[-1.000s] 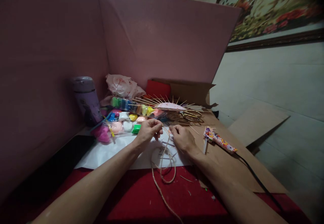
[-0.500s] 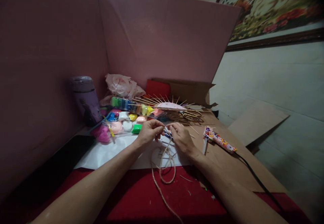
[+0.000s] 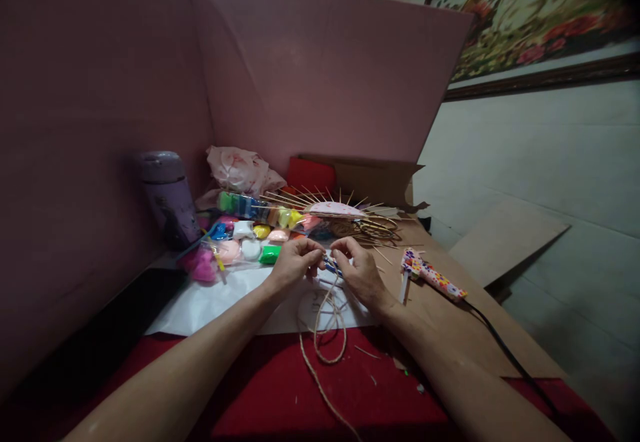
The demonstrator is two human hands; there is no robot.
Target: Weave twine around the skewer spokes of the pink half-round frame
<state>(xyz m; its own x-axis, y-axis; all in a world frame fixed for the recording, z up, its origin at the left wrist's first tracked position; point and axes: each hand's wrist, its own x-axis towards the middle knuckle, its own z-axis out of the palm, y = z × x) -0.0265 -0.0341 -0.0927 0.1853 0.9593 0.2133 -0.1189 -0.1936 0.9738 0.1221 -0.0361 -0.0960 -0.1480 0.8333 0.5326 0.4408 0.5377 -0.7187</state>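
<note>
My left hand (image 3: 298, 262) and my right hand (image 3: 357, 270) face each other above a white sheet (image 3: 220, 302), with a small gap between their fingertips. Both pinch at twine (image 3: 323, 322), which hangs down in loops and trails over the red cloth toward me. The exact grip points are small and partly hidden behind the fingers. Just below the fingertips, between the hands, a blue object (image 3: 332, 266) shows, perhaps scissors handles. Behind the hands stands a pale dome-shaped piece (image 3: 335, 209) with thin sticks fanning out from its edge.
Bagged coloured clay (image 3: 250, 230) lies at the left, beside a purple bottle (image 3: 173, 199). A flower-patterned glue gun (image 3: 435, 279) with a black cord rests on cardboard (image 3: 465, 342) at the right. A dark flat object (image 3: 100, 335) lies front left. Pink panels (image 3: 320, 75) stand behind.
My right hand's fingers have lifted and curled a little more, and the blue object between the hands shows more clearly. The twine loops hang almost as before.
</note>
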